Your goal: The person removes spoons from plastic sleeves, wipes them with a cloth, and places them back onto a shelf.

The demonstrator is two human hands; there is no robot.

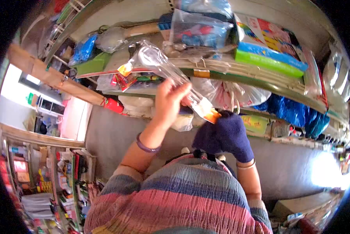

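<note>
Head view: left grip [170, 100] holds clear packet [164, 64] (contents unclear); right grip, under cloth [227, 134]: can't tell.

Laden shelves [257, 81] line a pale wall [274, 9] above a grey floor [104, 126]. A wooden beam [59, 81] borders a bright opening [14, 76] at left; light [329, 173] glares at right.

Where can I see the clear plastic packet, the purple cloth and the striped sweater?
Clear plastic packet [165, 66]: head view, upper part.
Purple cloth [229, 134]: head view, middle.
Striped sweater [179, 191]: head view, front.
</note>
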